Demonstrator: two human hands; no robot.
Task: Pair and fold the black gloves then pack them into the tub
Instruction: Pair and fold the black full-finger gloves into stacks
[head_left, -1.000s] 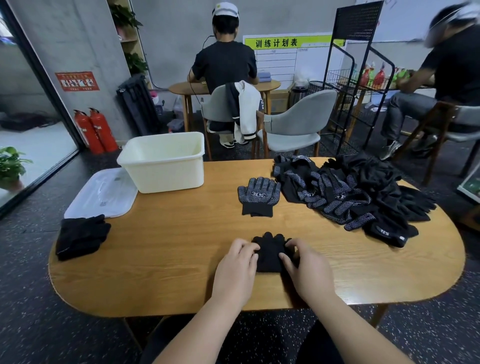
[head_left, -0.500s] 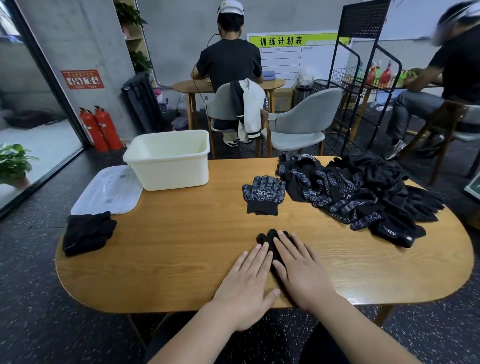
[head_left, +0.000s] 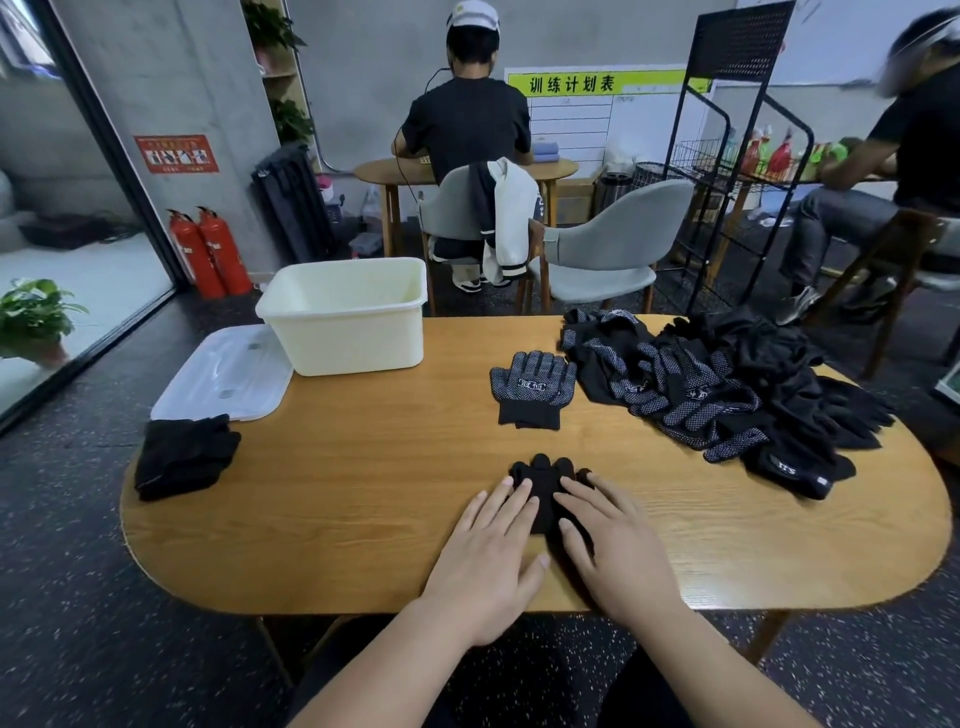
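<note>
Black knit fabric, soft and matte, forms the pair of gloves (head_left: 545, 480) lying near the front edge of the surface (head_left: 363, 493), an oblong top of honey-coloured wood with visible grain and rounded ends. Both hands lie flat on this pair with straight fingers and nothing gripped: the left hand (head_left: 488, 561) presses its left side and the right hand (head_left: 618, 551) its right side, so that only the rounded glove fingertips and a strip between the hands show. Behind it, apart from the hands, lies a flat pair of dotted gloves (head_left: 532, 387), black with a grid of pale grip dots and a plain ribbed cuff. To the right spreads a loose glove pile (head_left: 727, 395), part dotted and part plain black, crumpled and overlapping. At the far left stands the tub (head_left: 348, 322), a cream plastic box with smooth walls, a rolled rim and rounded corners; its translucent white lid (head_left: 223, 374) lies flat beside it, overhanging the edge. Folded black gloves (head_left: 182, 457) rest in a soft stack at the left end, just in front of the lid. Compared with half a second earlier, the hands sit slightly nearer the person and a little more apart — more of the glove fingertips is uncovered; a second ago the fingers were curled at the pair's edges. Tub, lid, stack, dotted pair and pile keep their places.
</note>
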